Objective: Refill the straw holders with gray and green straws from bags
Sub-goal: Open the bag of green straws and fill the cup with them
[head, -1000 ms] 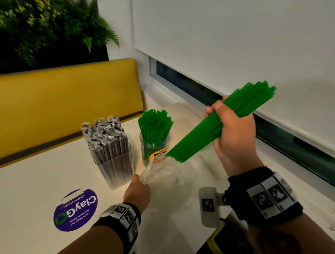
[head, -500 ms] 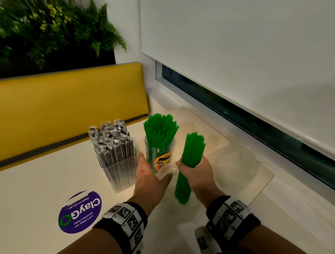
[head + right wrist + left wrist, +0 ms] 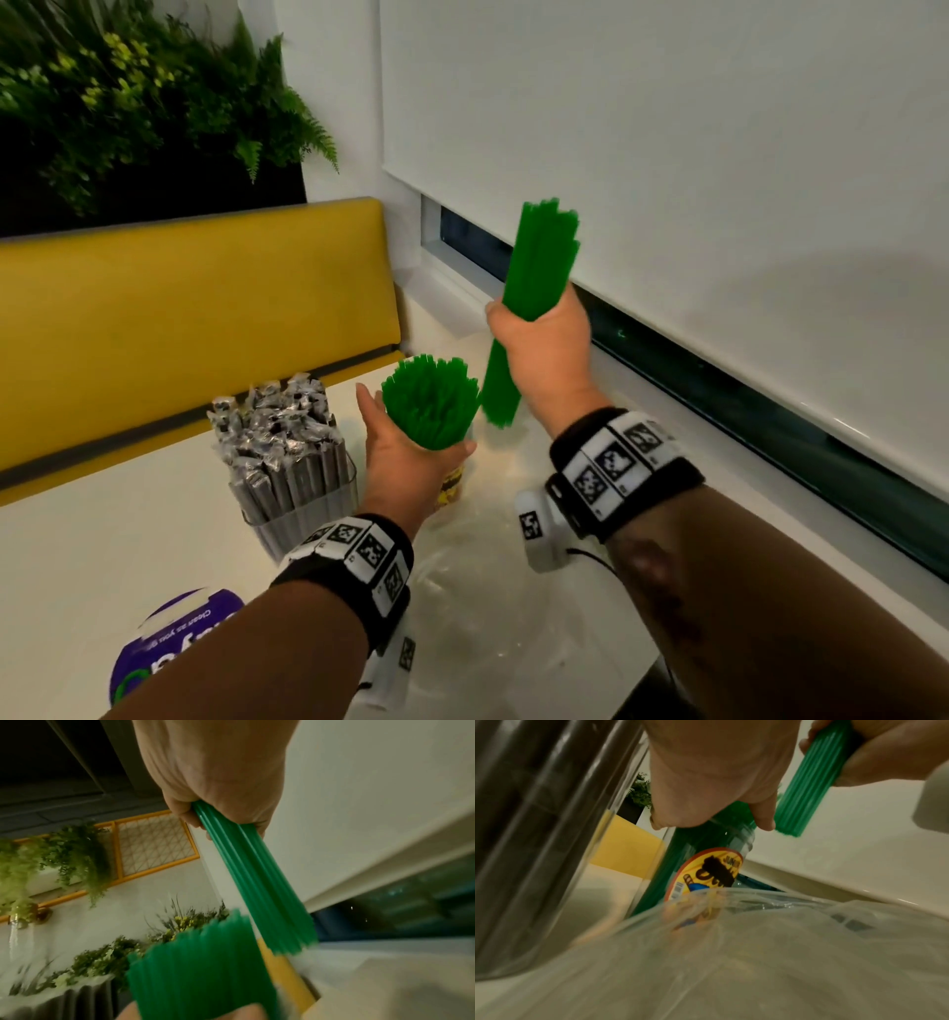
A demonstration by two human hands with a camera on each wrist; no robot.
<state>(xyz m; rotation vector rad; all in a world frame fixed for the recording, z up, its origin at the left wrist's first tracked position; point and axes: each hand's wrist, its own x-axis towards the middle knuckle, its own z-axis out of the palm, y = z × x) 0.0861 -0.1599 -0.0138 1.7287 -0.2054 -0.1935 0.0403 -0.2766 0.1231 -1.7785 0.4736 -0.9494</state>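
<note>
- Right hand (image 3: 544, 344) clenched round a bundle (image 3: 534, 288) of green straws, held near upright in the air, lower ends just right of the jar (image 3: 706, 862) and above its rim.
- Left hand (image 3: 405, 457) cupped round the green straws (image 3: 430, 406) standing in the jar, thumb and fingers on either side of them.
- Gray straws (image 3: 277, 437), wrapped, packed in a clear holder (image 3: 308, 514) just left of the jar.
- Clear bag (image 3: 488, 606) flat on the table (image 3: 77, 555), in front of the jar.
- Purple sticker (image 3: 169, 637) on the table, well left of the bag.
</note>
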